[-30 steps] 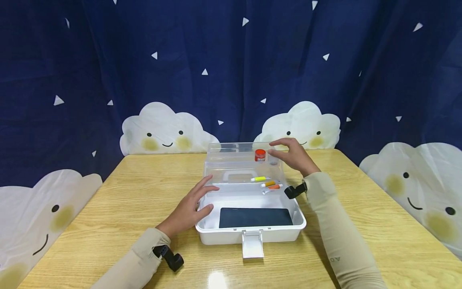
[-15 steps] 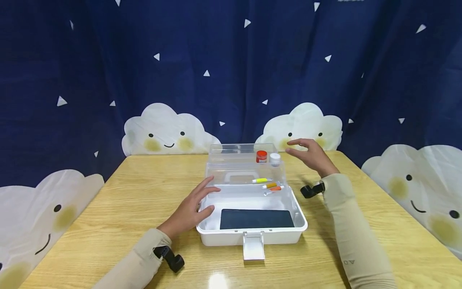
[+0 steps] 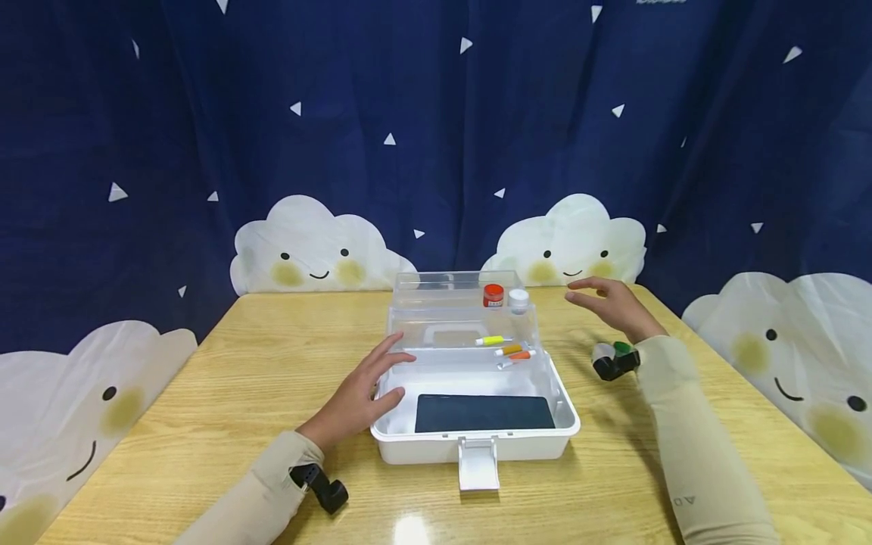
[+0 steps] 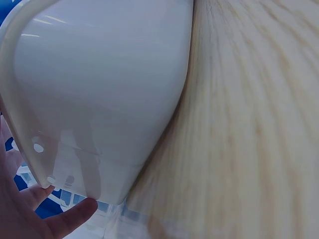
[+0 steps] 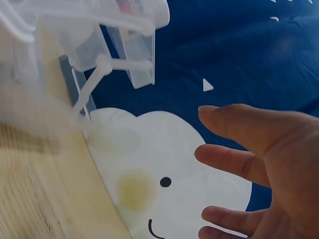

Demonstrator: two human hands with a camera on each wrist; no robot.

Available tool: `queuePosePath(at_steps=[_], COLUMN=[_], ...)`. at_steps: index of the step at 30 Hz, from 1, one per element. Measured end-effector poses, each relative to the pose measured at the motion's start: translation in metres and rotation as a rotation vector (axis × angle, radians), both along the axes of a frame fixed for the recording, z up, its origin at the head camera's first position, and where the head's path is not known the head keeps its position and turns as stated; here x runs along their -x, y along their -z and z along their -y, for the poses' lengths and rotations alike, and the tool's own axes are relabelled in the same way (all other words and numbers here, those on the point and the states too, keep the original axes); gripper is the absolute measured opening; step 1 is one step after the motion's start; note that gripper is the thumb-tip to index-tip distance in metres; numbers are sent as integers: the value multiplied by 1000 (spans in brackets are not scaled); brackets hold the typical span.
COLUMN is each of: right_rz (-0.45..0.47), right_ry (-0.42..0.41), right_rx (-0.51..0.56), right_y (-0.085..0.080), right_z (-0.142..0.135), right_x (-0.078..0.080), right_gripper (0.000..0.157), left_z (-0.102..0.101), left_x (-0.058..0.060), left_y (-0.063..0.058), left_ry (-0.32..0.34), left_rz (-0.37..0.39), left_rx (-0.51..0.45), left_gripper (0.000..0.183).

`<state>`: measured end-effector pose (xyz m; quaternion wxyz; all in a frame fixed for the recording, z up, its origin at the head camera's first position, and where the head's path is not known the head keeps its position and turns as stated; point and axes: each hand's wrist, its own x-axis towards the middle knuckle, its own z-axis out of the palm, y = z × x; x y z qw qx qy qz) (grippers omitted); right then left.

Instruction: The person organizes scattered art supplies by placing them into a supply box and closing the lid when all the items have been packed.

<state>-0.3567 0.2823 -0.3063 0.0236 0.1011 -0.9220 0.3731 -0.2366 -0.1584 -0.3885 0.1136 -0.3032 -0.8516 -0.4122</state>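
A white storage box (image 3: 415, 448) with clear fold-out trays (image 3: 422, 291) stands unfolded on the table. My left hand (image 3: 357, 393) is at its left side, fingers spread and relaxed near the rim; in the left wrist view the fingertips (image 4: 82, 214) lie beside the box's end. Out to the right of the box, my right hand (image 3: 616, 306) hovers over the table with loosely extended fingers and nothing in them. On the top tray sit a red jar (image 3: 493, 295) and a white-lidded jar (image 3: 518, 300). Below them lie yellow (image 3: 490, 341), ochre (image 3: 509, 350) and orange (image 3: 523, 355) paint tubes.
A dark flat rectangle (image 3: 484, 413) lies in the box bottom, and the front latch (image 3: 478, 465) hangs down. Beside my right wrist are a green-topped item (image 3: 622, 348) and a white-topped one (image 3: 602, 352), partly hidden by the wrist camera. A blue curtain (image 3: 436, 136) stands behind the table.
My right hand has left the white-lidded jar on the top tray and moved right, away from the box. The green and white tops have come into sight. My left hand has stayed put.
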Motion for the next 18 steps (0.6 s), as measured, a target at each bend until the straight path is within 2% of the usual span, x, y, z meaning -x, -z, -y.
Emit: queuePosePath(at_steps=[5,8,12,18], right_rz=[33,36,36,72], right_ry=[15,8,-24,-79], right_rx=[-26,-24,0,9], right_y=[2,5,13,28], right_z=[-8,-13,-21,-37], right_x=[1,1,3,4], right_gripper=[71,70,62,63], left_z=[1,1,1,1], left_x=[1,2,1,-1], left_y=[1,1,1,0], left_ry=[8,9,8,11], left_rz=[-7,-13,-21,-17], left_rx=[3,3,2,-5], left_gripper=[45,45,45,44])
